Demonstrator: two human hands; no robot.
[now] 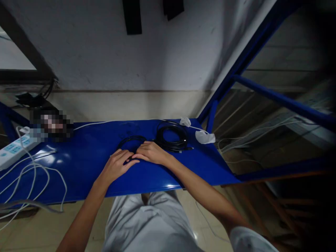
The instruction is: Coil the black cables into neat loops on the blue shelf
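A coil of thin black cable (132, 137) lies on the blue tabletop, its near side covered by my two hands. My left hand (119, 163) has its fingers curled around the coil's left and near part. Against it, the fingers of my right hand (151, 153) close on the same coil from the right, and the thumbs almost meet. A short dark piece of the cable shows between the hands; the rest of the grip is hidden. Just right of my right hand rests a second, thicker coil of black cable (172, 137), untouched, with its ends at the lower right.
A white power strip (18, 148) and loose white cords (48, 175) take up the left side of the blue table (86, 175). Crumpled white pieces (205, 137) lie at the right end. A blue metal frame (211, 115) rises there, and a wall stands behind.
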